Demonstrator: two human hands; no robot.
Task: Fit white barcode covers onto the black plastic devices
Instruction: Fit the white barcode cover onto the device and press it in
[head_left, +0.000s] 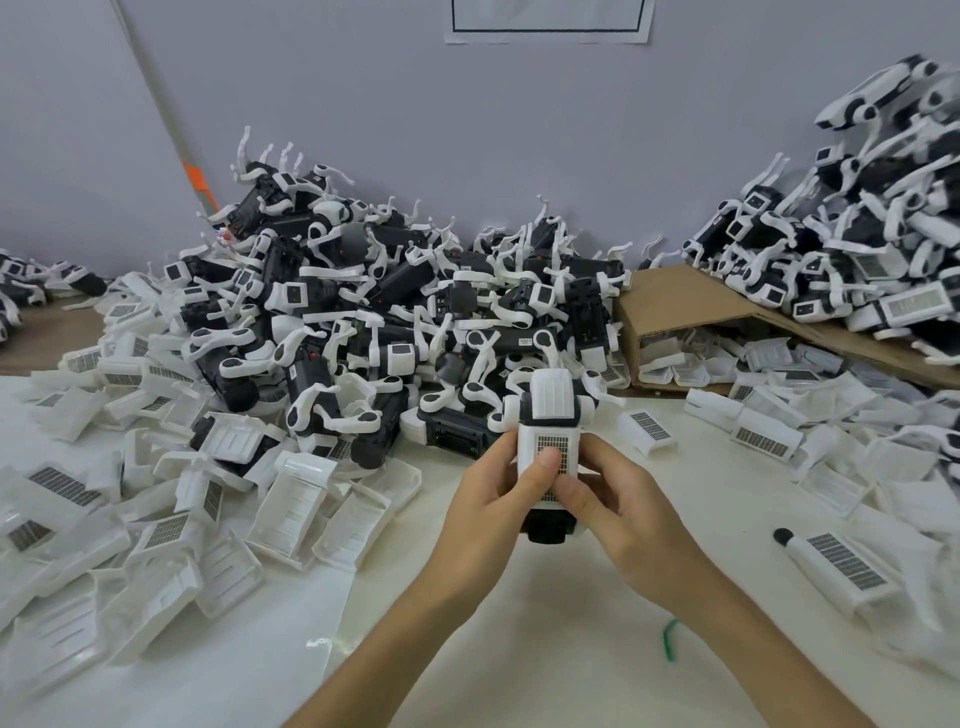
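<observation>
Head view: left hand (483, 506), right hand (621, 501), both tight around white barcode cover (551, 410) on black device (548, 530).

Grey wall (467, 130) w/ paper sheet (548, 21), white table (519, 649).

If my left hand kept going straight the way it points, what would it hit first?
The left hand grips the device; carried on, both would likely meet the pile just behind, though depth is unclear.

Head view, forward-down, close over table (519, 649)
</observation>
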